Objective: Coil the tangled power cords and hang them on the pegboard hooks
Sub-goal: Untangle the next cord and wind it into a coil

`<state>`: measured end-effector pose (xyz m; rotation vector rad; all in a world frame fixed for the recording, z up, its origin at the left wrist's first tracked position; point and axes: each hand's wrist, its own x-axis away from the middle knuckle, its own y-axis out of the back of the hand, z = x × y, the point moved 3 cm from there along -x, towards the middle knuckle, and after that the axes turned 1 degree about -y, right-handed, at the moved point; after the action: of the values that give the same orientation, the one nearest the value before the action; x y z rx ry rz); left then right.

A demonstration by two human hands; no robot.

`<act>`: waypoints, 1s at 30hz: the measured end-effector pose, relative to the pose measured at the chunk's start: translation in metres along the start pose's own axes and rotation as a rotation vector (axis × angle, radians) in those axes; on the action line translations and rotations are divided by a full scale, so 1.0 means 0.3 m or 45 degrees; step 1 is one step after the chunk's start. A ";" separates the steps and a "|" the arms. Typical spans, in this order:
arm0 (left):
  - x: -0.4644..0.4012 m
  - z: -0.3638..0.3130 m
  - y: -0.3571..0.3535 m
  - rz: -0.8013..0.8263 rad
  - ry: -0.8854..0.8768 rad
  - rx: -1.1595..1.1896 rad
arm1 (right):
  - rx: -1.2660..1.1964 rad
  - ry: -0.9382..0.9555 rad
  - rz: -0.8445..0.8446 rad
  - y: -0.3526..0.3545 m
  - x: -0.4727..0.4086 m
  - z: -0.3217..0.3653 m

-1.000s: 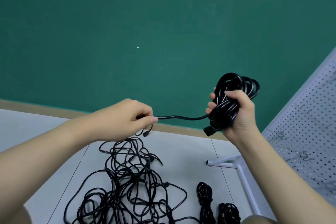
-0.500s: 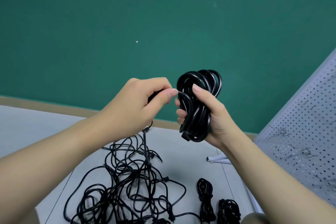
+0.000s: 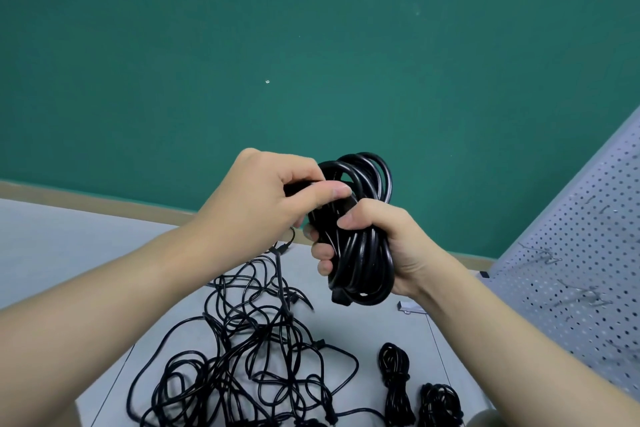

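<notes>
Reaching in from the lower left, the left hand (image 3: 266,198) is pinching a black strand of cord between thumb and curled fingers, level with the upper part of the coiled cord (image 3: 360,229). Below this hand, the tangled cords (image 3: 249,350) are lying in a loose black heap on the grey tabletop (image 3: 69,246), with one strand rising from the heap toward the underside of the left hand; whether that strand is being held there cannot be told. To the right of the left hand, and touching it, the coiled cord is being held upright in the air above the tabletop, its loops projecting above and below the grip and a dark plug end showing at its lower edge. The right hand (image 3: 388,246) is wrapping fingers and thumb firmly around the middle of this coil, the fingertips showing on the coil's left side. Beneath the right forearm, two bundled cords (image 3: 415,392) are lying side by side on the tabletop near the lower edge of the view, well apart from both hands. At the far right, the white pegboard (image 3: 571,270) is standing tilted in the view, with several metal hooks (image 3: 550,258) projecting from its perforated face. Behind everything, a green wall (image 3: 311,45) is filling the upper part of the view.
</notes>
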<state>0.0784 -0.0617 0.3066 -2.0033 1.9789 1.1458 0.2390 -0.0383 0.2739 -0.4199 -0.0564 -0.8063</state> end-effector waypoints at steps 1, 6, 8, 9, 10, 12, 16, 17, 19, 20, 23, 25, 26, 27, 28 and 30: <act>-0.002 0.007 0.001 -0.005 0.021 -0.022 | -0.027 -0.021 0.024 -0.002 -0.001 -0.005; 0.006 0.018 -0.010 -0.059 0.146 0.014 | -0.184 -0.057 0.223 -0.019 -0.012 -0.021; 0.031 0.019 -0.038 -0.073 0.226 0.193 | -0.215 -0.023 0.243 -0.010 -0.011 -0.012; 0.046 0.020 -0.054 -0.050 0.243 0.232 | -0.235 -0.001 0.245 -0.002 -0.009 -0.005; 0.059 0.025 -0.068 -0.033 0.254 0.250 | -0.258 0.023 0.250 0.007 -0.005 0.003; 0.073 0.054 -0.080 -0.051 0.326 0.294 | -0.310 0.073 0.255 0.028 0.005 0.023; 0.090 0.146 -0.086 0.148 0.473 0.255 | -0.364 0.156 0.207 0.055 0.029 0.051; 0.100 0.163 -0.094 0.250 0.461 0.236 | -0.359 0.182 0.204 0.056 0.033 0.056; 0.119 0.173 -0.112 0.375 0.420 0.179 | -0.363 0.226 0.170 0.056 0.035 0.058; 0.120 0.170 -0.114 0.383 0.391 0.126 | -0.386 0.238 0.139 0.058 0.034 0.059; 0.087 0.135 -0.090 0.247 0.321 0.106 | -0.427 0.227 -0.017 0.077 0.031 0.061; 0.054 0.103 -0.055 0.136 0.301 0.224 | -0.343 0.173 -0.118 0.090 0.033 0.056; 0.040 0.083 -0.037 0.107 0.290 0.273 | -0.279 0.136 -0.151 0.090 0.034 0.049; 0.029 0.063 -0.023 0.096 0.275 0.311 | -0.213 0.100 -0.172 0.088 0.034 0.041; 0.019 0.041 -0.013 0.095 0.253 0.347 | -0.149 0.069 -0.186 0.083 0.033 0.032; 0.006 -0.005 -0.005 0.100 0.232 0.436 | -0.042 0.027 -0.199 0.069 0.028 0.011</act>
<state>0.0800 -0.0637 0.3060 -1.9214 2.1775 0.5983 0.2598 -0.0301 0.2717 -0.4416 -0.0570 -0.9665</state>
